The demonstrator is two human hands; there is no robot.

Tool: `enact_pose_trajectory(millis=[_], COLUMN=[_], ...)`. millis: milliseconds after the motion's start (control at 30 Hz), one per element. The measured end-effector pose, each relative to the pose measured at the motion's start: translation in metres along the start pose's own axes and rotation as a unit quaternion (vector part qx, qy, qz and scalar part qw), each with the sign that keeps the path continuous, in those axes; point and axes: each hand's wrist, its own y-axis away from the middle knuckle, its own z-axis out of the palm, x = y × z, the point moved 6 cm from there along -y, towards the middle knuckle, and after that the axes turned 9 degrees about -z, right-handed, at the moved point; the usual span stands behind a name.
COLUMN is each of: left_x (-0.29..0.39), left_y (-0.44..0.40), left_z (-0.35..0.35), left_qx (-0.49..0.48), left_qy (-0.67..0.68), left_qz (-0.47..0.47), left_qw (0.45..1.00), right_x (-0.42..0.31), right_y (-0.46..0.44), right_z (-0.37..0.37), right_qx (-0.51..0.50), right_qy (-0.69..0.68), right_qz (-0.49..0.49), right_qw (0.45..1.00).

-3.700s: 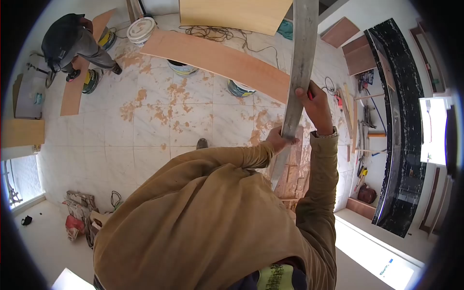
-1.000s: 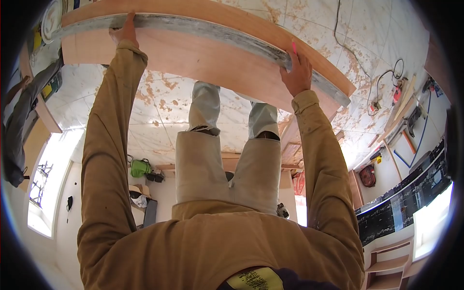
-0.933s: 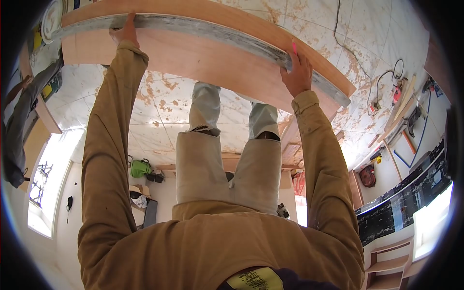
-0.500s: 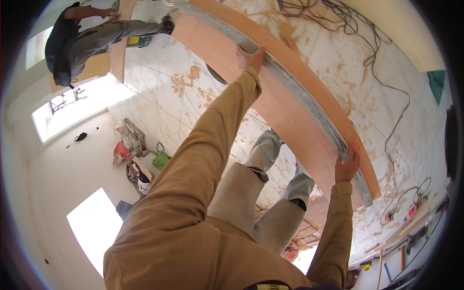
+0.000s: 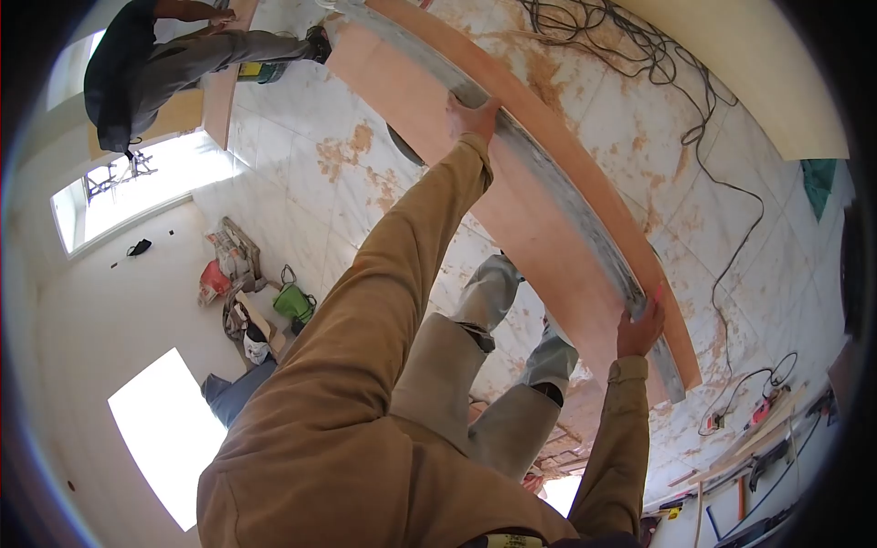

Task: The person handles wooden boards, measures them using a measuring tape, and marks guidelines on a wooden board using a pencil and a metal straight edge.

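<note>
A long grey metal bar (image 5: 557,187), scuffed and worn, lies lengthwise along a reddish-brown wooden board (image 5: 534,237). The fisheye view makes both look curved. My left hand (image 5: 472,117) grips the bar toward its far part, with fingers curled at its edge. Nearer the close end, my right hand (image 5: 641,327) is closed at the bar, its fingers over the far side. A thin pinkish-red tip shows by the right fingers; I cannot make out what it is. Board shows on both sides of the bar.
Tangled black cables (image 5: 630,41) lie on the dusty tiled floor at upper right. A person (image 5: 128,82) stands at upper left beside another board. A green bag (image 5: 292,301) and other items sit at left. Tools and wood strips (image 5: 749,447) lie at lower right.
The view has shifted slightly. In it, my right hand and the bar's near end appear a little further left. Both hands keep their hold on the bar.
</note>
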Motion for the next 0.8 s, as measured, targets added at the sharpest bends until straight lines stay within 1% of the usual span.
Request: enact_pose_trajectory(millis=[33, 233, 433, 667, 733, 800], left_x=[-0.001, 0.007, 0.004, 0.009, 0.008, 0.006], left_y=[0.000, 0.007, 0.006, 0.010, 0.009, 0.006], left_z=[0.000, -0.006, -0.005, -0.008, -0.008, -0.004], left_qx=[0.017, 0.000, 0.023, 0.016, 0.017, -0.008], left_qy=[0.009, -0.021, -0.015, -0.020, -0.018, -0.038], left_qz=[0.005, 0.000, -0.014, -0.002, 0.001, -0.015], left_qw=[1.000, 1.000, 1.000, 1.000, 1.000, 0.999], right_x=[-0.001, -0.002, -0.005, -0.007, -0.005, -0.004], right_y=[0.000, 0.000, -0.001, -0.002, -0.001, 0.000], right_z=[0.000, -0.001, -0.004, -0.005, -0.004, -0.003], right_qx=[0.005, 0.000, -0.008, -0.016, -0.004, 0.003], right_qy=[0.000, 0.006, 0.013, 0.015, 0.010, 0.008], right_qz=[-0.003, 0.004, -0.005, 0.000, -0.001, -0.004], right_qw=[1.000, 1.000, 1.000, 1.000, 1.000, 1.000])
